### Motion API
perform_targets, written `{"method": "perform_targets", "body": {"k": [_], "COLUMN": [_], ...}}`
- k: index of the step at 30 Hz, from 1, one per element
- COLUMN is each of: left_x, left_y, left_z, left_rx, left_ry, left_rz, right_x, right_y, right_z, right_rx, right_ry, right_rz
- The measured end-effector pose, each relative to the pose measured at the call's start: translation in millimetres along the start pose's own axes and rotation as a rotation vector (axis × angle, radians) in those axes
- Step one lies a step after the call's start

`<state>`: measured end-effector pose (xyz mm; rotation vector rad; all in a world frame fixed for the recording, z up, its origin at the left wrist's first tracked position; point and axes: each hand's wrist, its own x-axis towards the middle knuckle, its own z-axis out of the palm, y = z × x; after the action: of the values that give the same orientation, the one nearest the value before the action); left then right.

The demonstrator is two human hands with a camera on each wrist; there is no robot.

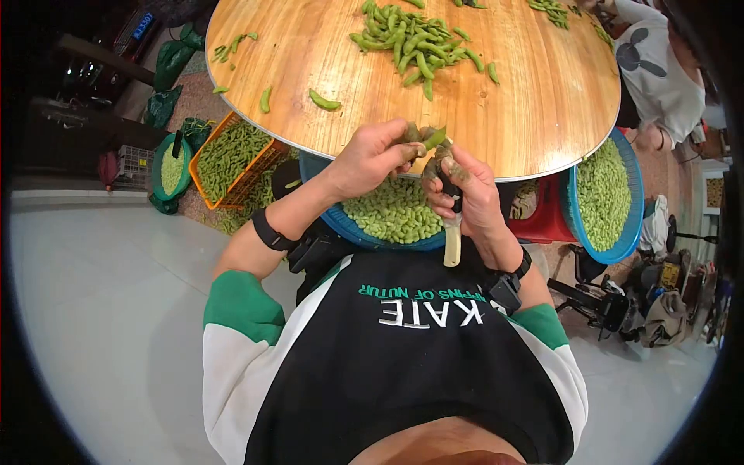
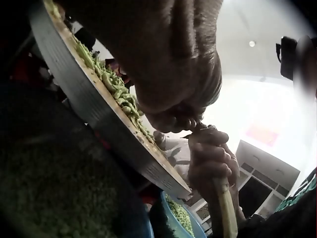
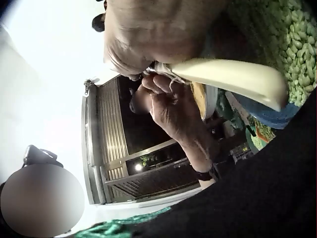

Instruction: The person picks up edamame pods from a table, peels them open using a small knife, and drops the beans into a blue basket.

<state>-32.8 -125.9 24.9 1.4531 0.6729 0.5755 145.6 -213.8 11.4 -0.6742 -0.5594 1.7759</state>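
Observation:
A green pod (image 1: 435,138) lies between the two hands, just above the round table's near edge. My left hand (image 1: 376,159) pinches its left end with thumb and fingers. My right hand (image 1: 469,186) curls round a tool with a cream handle (image 1: 452,242), its thumb and fingertips close to the pod; the tool's working end is hidden. In the left wrist view the right hand (image 2: 210,158) grips that handle (image 2: 227,208) below the left hand (image 2: 173,64). The right wrist view shows the handle (image 3: 233,79) sticking out from the right hand (image 3: 153,34), beside the left hand's fingers (image 3: 161,84).
The wooden table (image 1: 310,62) bears a pile of pods (image 1: 415,43) and loose ones (image 1: 324,101). Shelled beans (image 1: 391,213) fill a blue basin under the hands; another blue basin (image 1: 637,209) stands right. An orange crate (image 1: 203,180) of pods is left. Another person (image 1: 659,70) is back right.

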Motion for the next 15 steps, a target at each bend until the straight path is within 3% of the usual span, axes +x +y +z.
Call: {"method": "perform_targets", "body": {"k": [3,8,10,13,15], "left_x": [1,3,4,2,-1], "left_y": [-4,-12,-14,-19,-17], "left_z": [-1,-1,-2,-1,2], "left_rx": [-0.164,-0.499,-0.737,-0.867,-0.877], "left_ry": [-0.055,-0.135,-0.295,-0.422,-0.405], "left_rz": [-0.059,-0.133,-0.154,-0.167,-0.19], "right_x": [-3,-3,-3,-3,-4], "right_y": [-5,-13,-11,-7,-6], "right_z": [1,2,-3,-10,-12], "right_rx": [-0.062,0.077,0.118,0.211,0.266], "right_ry": [-0.004,-0.11,-0.151,-0.223,-0.254], "right_rz": [-0.008,0.067,0.088,0.146,0.186]}}
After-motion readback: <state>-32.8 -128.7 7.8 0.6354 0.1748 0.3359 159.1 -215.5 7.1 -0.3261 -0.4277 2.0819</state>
